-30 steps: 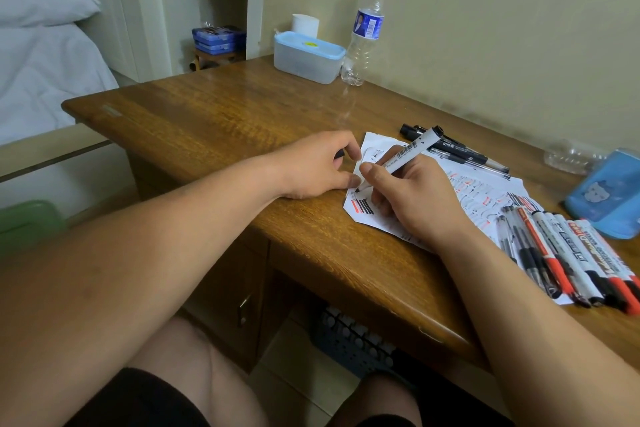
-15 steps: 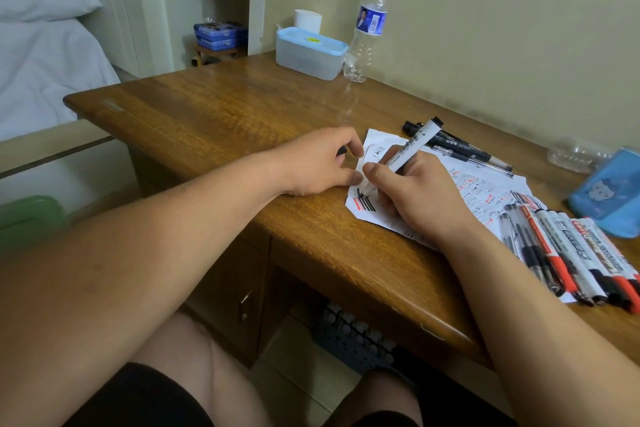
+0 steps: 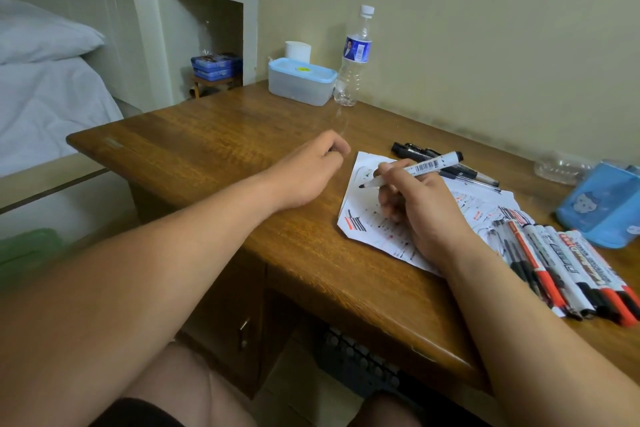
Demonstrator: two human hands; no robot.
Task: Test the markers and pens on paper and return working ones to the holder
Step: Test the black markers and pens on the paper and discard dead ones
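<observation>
The right hand point(image 3: 422, 208) grips an uncapped marker point(image 3: 422, 168) in a writing hold. The tip points down at the paper point(image 3: 367, 229) just left of the fingers and seems to be slightly off the sheet. The heel of that hand rests on the paper. The left hand point(image 3: 311, 166) lies on the desk point(image 3: 207, 149) to the left of the sheet, apart from it, with its fingers curled. A small dark shape shows between them, perhaps the cap, but it is too blurred to tell whether the hand holds anything.

The paper already carries many short black and red strokes around and under the right hand, so testing looks well along. A row of markers point(image 3: 571, 263) lies by the right forearm, partly on the sheet, and a few black pens point(image 3: 415, 151) lie beyond the knuckles. Which group is tested and which is waiting cannot be read from here. The blue holder point(image 3: 602, 208) stands farther right of the row, and no pen is seen in it. By this view the returning is mostly left to do: cap this marker, sort it, finish the rest, then load the working ones.
</observation>
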